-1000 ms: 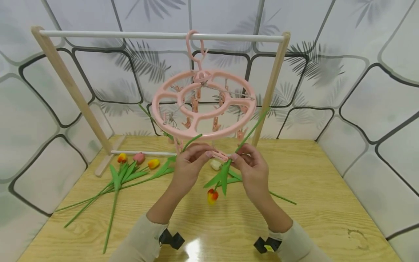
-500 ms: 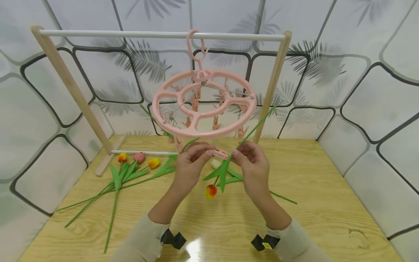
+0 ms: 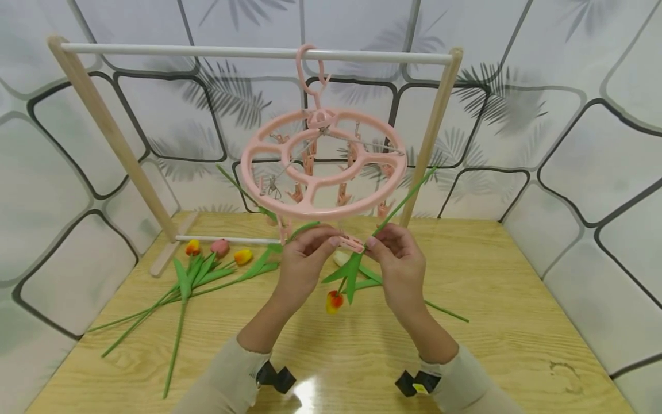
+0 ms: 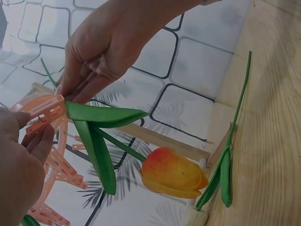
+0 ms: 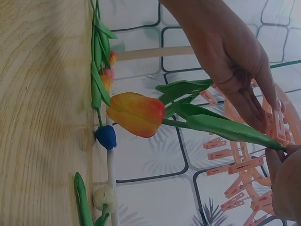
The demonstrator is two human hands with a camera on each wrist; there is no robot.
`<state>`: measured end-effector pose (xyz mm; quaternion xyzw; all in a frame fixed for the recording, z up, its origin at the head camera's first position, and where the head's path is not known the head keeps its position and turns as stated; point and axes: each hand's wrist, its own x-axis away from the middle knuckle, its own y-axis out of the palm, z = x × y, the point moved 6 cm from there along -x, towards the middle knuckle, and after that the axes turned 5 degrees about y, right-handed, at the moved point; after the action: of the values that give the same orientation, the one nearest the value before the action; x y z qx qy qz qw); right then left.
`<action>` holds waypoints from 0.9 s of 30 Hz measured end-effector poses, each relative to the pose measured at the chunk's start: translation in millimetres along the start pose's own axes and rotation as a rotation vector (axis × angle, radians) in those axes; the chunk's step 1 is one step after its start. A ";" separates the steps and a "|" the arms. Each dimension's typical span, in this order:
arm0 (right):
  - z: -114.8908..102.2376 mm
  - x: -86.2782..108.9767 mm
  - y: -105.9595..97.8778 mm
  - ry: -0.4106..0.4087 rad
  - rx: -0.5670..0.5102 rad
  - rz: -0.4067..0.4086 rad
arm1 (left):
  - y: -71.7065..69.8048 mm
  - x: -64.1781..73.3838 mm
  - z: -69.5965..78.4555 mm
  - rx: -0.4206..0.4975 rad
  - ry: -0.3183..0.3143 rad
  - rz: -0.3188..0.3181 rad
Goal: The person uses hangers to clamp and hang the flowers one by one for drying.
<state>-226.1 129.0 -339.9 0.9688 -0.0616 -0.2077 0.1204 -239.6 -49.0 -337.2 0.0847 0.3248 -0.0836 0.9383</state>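
Note:
My left hand [image 3: 305,259] pinches a pink clothespin [image 3: 351,244] that hangs from a round pink clip hanger [image 3: 250,167]. With the thumb and fingers of my right hand [image 3: 400,267] I pinch the green stem of an orange-red and yellow artificial tulip [image 3: 334,302]. Its bloom points down and its stem slants up to the right past the hanger. In the left wrist view the clothespin's tip meets the stem just above the leaves [image 4: 106,115]. The right wrist view has the tulip's bloom [image 5: 136,115] in front, fingers of both hands close together at the clip.
The hanger hooks over a white rod [image 3: 181,52] on a wooden stand [image 3: 103,123]. Several tulips [image 3: 219,249] lie at left on the wooden table [image 3: 517,345]. Behind the held one lies a white tulip [image 3: 340,258]. A blue tulip [image 5: 106,137] shows in the right wrist view.
Over the last second the held tulip's bloom has risen slightly and its stem top has swung a little right. Both hands keep their holds on clothespin and stem, nearly still.

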 end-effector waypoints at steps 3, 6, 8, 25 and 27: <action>-0.4 0.7 0.2 -0.011 0.009 0.006 | 1.0 0.7 0.9 -0.002 -0.001 -0.005; -1.0 1.5 0.3 -0.016 0.029 0.017 | 1.4 1.3 0.6 0.000 -0.015 0.000; -1.2 1.8 0.0 -0.016 0.050 0.027 | 1.5 1.3 0.3 -0.009 -0.015 0.003; -5.2 3.4 -4.4 -0.026 0.256 0.100 | 5.3 0.9 5.1 -0.073 0.056 -0.016; -5.1 3.1 -4.2 -0.022 0.255 0.101 | 5.3 0.7 4.8 -0.081 0.051 -0.016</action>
<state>-220.9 133.5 -337.7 0.9695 -0.1376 -0.2027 0.0061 -235.0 -45.0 -333.4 0.0464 0.3522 -0.0756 0.9317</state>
